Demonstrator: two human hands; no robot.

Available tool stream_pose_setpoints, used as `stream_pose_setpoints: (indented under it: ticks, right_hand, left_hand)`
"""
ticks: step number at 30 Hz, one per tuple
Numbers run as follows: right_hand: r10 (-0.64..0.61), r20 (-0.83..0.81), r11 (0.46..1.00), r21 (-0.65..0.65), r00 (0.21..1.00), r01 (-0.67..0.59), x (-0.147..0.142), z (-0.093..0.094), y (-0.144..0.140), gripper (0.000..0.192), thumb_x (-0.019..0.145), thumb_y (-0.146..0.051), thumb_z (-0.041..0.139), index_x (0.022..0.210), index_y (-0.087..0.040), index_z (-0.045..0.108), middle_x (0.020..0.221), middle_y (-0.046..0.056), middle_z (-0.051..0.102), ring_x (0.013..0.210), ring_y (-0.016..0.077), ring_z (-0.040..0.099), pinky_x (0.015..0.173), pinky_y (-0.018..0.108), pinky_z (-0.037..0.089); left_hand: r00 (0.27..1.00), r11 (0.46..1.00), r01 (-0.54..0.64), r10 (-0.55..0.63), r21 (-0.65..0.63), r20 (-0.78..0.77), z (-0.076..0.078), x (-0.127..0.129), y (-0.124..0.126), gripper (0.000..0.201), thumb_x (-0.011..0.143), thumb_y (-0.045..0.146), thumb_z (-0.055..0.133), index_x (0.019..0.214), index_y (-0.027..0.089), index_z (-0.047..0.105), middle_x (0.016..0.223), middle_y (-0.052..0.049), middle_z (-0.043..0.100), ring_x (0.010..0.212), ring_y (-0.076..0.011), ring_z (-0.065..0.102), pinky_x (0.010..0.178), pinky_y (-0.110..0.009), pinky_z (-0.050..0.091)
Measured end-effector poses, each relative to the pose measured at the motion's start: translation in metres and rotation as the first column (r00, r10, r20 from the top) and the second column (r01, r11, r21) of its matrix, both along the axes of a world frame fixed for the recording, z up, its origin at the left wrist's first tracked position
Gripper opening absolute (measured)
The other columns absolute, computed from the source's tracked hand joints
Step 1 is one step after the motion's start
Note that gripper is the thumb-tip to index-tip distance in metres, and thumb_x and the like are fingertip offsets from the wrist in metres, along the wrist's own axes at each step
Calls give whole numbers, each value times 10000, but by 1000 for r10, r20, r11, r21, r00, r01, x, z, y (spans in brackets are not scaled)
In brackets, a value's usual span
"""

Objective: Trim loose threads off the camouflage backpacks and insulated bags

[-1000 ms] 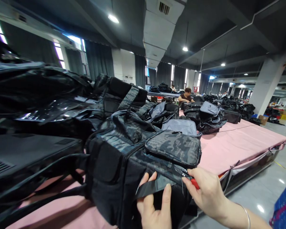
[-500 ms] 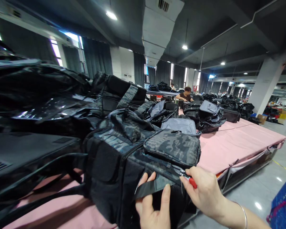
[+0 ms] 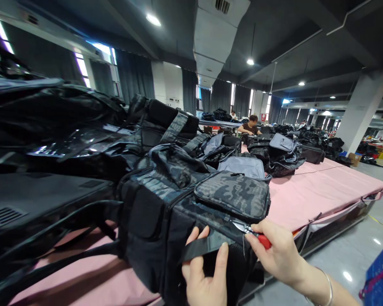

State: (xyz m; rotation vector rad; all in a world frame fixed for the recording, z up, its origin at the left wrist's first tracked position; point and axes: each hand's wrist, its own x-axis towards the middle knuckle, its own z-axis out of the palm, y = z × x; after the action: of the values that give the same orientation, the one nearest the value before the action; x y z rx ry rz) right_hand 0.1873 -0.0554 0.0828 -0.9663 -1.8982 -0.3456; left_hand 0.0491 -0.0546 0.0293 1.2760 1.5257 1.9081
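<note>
A dark camouflage backpack (image 3: 178, 199) lies on the pink table (image 3: 312, 195) in front of me. My left hand (image 3: 206, 274) pinches a black strap (image 3: 198, 250) at the bag's near end, thumb on top. My right hand (image 3: 279, 253) grips red-handled thread snips (image 3: 253, 233), whose metal tips touch the seam just below the bag's front pocket (image 3: 232, 195). A thin loose thread hangs down by the snips.
Black and camouflage bags are piled high at the left (image 3: 51, 140) and behind the backpack. More bags (image 3: 281, 153) sit farther along the table, where a person (image 3: 249, 127) works. A blue crate (image 3: 381, 276) stands on the floor at the lower right.
Both hands keep their hold. The snips have shifted a little along the seam under the pocket, and my view has drifted slightly.
</note>
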Motion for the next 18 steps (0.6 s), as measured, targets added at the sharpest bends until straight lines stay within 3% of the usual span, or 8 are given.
stream_pose_setpoints:
  ticks: [3, 5, 7, 9, 11, 13, 16, 18]
  right_hand:
    - [45, -65, 997, 69, 997, -40, 0, 4, 0, 130, 878, -261, 530, 963, -163, 535, 730, 44, 659, 593, 137, 636, 568, 220, 513]
    - [42, -56, 996, 86, 998, -37, -3, 3, 6, 194, 891, -274, 510, 1043, -153, 526, 809, 73, 681, 664, 155, 663, 615, 235, 539]
    - [22, -11, 994, 110, 1000, -21, -6, 0, 16, 240, 902, -275, 498, 1101, -142, 521, 854, 90, 689, 703, 166, 676, 642, 245, 552]
    - [-14, 27, 988, 155, 1000, 10, -8, -5, 29, 264, 896, -276, 518, 1121, -139, 532, 859, 91, 695, 702, 168, 680, 648, 246, 555]
    - [-49, 34, 982, 182, 998, 42, -8, -9, 42, 265, 885, -287, 542, 1111, -148, 555, 857, 83, 699, 704, 167, 682, 652, 240, 552]
    - [-73, 14, 979, 191, 997, 68, -4, -10, 54, 260, 879, -308, 553, 1088, -156, 573, 871, 80, 700, 730, 168, 683, 661, 235, 546]
    - [-115, -27, 971, 206, 993, 118, 3, -8, 73, 278, 873, -364, 556, 1048, -151, 590, 886, 86, 698, 756, 179, 679, 677, 247, 537]
    - [-147, -58, 967, 203, 987, 156, 8, -7, 89, 315, 876, -408, 538, 1033, -142, 597, 900, 94, 696, 771, 189, 677, 699, 263, 531]
  left_hand:
    - [984, 997, 77, -76, 3, 161, 2, -4, 0, 418, 788, 450, 578, 1165, 270, 576, 1376, -24, 443, 1291, -246, 357, 1108, -377, 237]
    - [894, 983, 183, -172, 13, 413, 5, -12, 5, 378, 804, 445, 565, 1120, 244, 611, 1332, -29, 499, 1264, -243, 407, 1088, -370, 285]
    - [680, 964, 267, -198, 13, 706, 6, -27, 15, 288, 839, 369, 542, 1064, 220, 640, 1211, -40, 597, 1156, -216, 520, 1006, -347, 400]
    - [409, 960, 279, -118, 0, 905, -1, -55, 27, 204, 867, 227, 499, 984, 203, 663, 1046, -40, 675, 978, -163, 617, 874, -299, 493]
    - [203, 971, 238, -48, -2, 978, -18, -93, 34, 245, 883, 122, 432, 907, 182, 668, 911, -33, 705, 816, -116, 648, 760, -253, 522]
    - [91, 988, 150, 27, -41, 995, -45, -138, 30, 293, 894, 74, 379, 895, 166, 657, 791, -17, 706, 732, -93, 648, 686, -218, 516]
    - [7, 991, -30, 133, -133, 991, -90, -199, 5, 313, 906, 65, 343, 931, 172, 637, 732, 7, 697, 685, -91, 649, 658, -222, 512]
    - [-5, 975, -93, 200, -200, 980, -113, -226, -18, 306, 903, 73, 346, 928, 181, 631, 729, 5, 690, 678, -104, 648, 641, -237, 514]
